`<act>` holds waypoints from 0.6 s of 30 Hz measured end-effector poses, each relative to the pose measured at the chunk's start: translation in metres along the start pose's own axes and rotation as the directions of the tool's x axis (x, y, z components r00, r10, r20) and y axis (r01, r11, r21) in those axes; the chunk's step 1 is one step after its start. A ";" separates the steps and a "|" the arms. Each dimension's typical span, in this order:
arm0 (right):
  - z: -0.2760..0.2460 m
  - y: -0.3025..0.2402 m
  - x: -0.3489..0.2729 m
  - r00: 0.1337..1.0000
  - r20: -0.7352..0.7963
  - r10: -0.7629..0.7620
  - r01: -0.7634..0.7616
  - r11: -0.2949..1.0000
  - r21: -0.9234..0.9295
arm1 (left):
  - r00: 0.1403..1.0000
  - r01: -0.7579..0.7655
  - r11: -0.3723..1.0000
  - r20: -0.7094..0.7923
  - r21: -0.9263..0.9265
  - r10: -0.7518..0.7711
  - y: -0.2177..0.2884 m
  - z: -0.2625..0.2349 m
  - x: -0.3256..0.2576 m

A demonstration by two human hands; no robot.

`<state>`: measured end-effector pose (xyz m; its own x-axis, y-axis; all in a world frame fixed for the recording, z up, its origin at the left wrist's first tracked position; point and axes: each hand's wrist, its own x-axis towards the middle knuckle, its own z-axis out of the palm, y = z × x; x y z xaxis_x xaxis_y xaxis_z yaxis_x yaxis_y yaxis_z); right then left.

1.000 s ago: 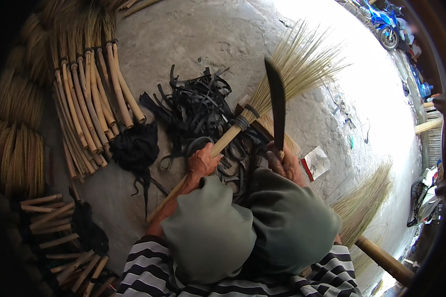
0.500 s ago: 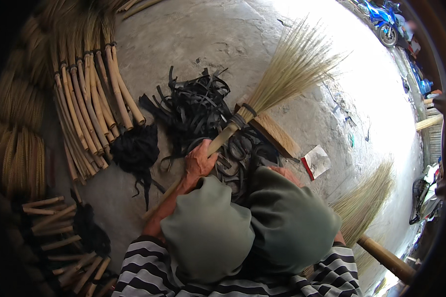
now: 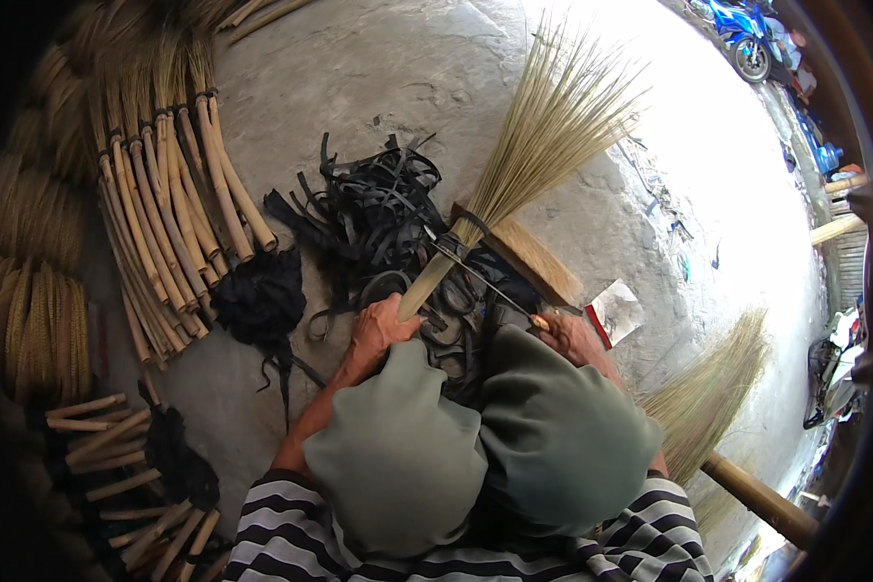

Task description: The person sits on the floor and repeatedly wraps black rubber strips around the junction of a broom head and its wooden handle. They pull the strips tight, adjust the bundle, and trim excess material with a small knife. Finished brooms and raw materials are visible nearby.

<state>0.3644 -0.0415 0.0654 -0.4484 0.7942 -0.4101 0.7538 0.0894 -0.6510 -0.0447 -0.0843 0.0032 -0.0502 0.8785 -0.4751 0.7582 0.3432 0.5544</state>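
Grass broom (image 3: 516, 160) slants over one end of a wooden block (image 3: 536, 264), bristles pointing away. The left hand (image 3: 382, 330) has its grip closed round the handle (image 3: 421, 294); the right hand (image 3: 574, 341) has its grip closed on a machete (image 3: 496, 288), blade edge-on at the black binding (image 3: 450, 245). Best: brace the broom against the block, left fingers well back, strokes short.

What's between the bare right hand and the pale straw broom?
In the head view, a narrow metal blade reaches from the right hand to the broom, above flat black strips.
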 end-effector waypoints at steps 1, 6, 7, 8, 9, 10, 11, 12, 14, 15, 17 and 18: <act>0.005 0.005 -0.013 0.999 0.000 0.053 -0.053 0.998 0.033 | 1.000 0.004 1.000 -0.016 0.015 -0.004 0.003 0.001 0.001; 0.087 0.054 -0.093 0.786 -0.556 0.270 -0.160 0.958 0.239 | 0.998 0.019 0.999 -0.061 -0.043 -0.022 -0.001 0.014 0.003; 0.102 0.074 -0.109 0.734 -0.611 0.296 -0.177 0.952 0.248 | 0.996 -0.002 0.999 -0.086 -0.046 -0.002 -0.001 0.018 0.004; 0.103 0.102 -0.128 0.774 -0.571 0.273 -0.180 0.960 0.215 | 0.994 -0.028 0.998 -0.109 -0.052 0.022 -0.001 0.019 0.004; 0.122 0.119 -0.150 0.712 -0.552 0.434 -0.265 0.894 0.361 | 0.975 -0.113 0.993 -0.197 -0.031 0.105 -0.001 0.019 0.003; 0.139 0.136 -0.176 0.630 -0.512 0.584 -0.336 0.799 0.498 | 0.942 -0.203 0.979 -0.276 -0.014 0.191 0.002 0.017 0.002; 0.160 0.151 -0.193 0.594 -0.443 0.671 -0.258 0.681 0.685 | 0.922 -0.244 0.970 -0.308 0.012 0.236 0.008 0.016 0.006; 0.179 0.165 -0.205 0.560 -0.370 0.741 -0.159 0.535 0.830 | 0.866 -0.346 0.938 -0.378 0.023 0.329 0.014 0.011 0.012; 0.214 0.183 -0.234 0.507 -0.535 0.676 -0.524 0.735 0.432 | 0.871 -0.337 0.930 -0.423 -0.147 0.249 0.033 0.009 0.028; 0.230 0.186 -0.243 0.485 -0.559 0.672 -0.541 0.733 0.411 | 0.832 -0.423 0.894 -0.453 -0.146 0.319 0.043 0.006 0.041; 0.255 0.186 -0.249 0.384 -0.489 0.783 -0.631 0.609 0.480 | 0.860 -0.409 0.904 -0.384 -0.128 0.335 0.062 0.006 0.064; 0.264 0.182 -0.250 0.298 -0.374 0.878 -0.687 0.469 0.555 | 0.789 -0.486 0.874 -0.436 -0.015 0.432 0.069 0.008 0.074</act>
<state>0.4868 -0.3822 -0.1192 0.7084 0.5400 -0.4545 0.3953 -0.8370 -0.3783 0.0093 0.0016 0.0008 0.0046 0.9867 0.1623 0.6774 -0.1225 0.7254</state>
